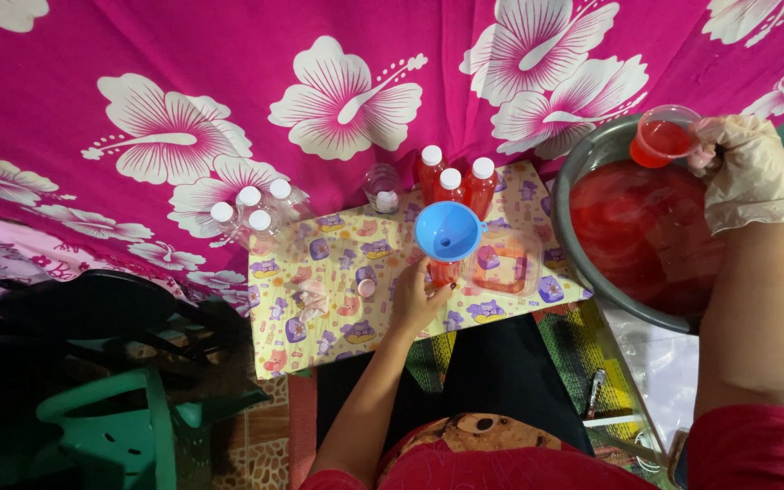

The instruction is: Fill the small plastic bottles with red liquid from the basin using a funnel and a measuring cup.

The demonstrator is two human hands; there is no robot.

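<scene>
View from above of a small table (pixel 319 340) covered with a yellow patterned sheet, set against a pink cloth (pixel 138 82) printed with white flowers. The left hand (pixel 417 299), bare, is closed around a small bottle (pixel 444 271) of red liquid standing near the middle of the table; a blue funnel (pixel 447 230) sits in the bottle's neck. The right hand (pixel 748 172), in a pale glove, is clamped on a small clear cup (pixel 662 136) holding red liquid, held tilted above the far rim of a large metal basin (pixel 583 159). The basin stands just to the right of the table and is filled with red liquid. Behind the funnel stand three filled red bottles (pixel 454 181) with white caps, touching one another. To their left stands a clear jar (pixel 382 188), and farther left a group of four empty capped bottles (pixel 251 207). A clear square container (pixel 504 263) lies just right of the funnel. A small loose cap (pixel 367 288) lies left of the left hand.
</scene>
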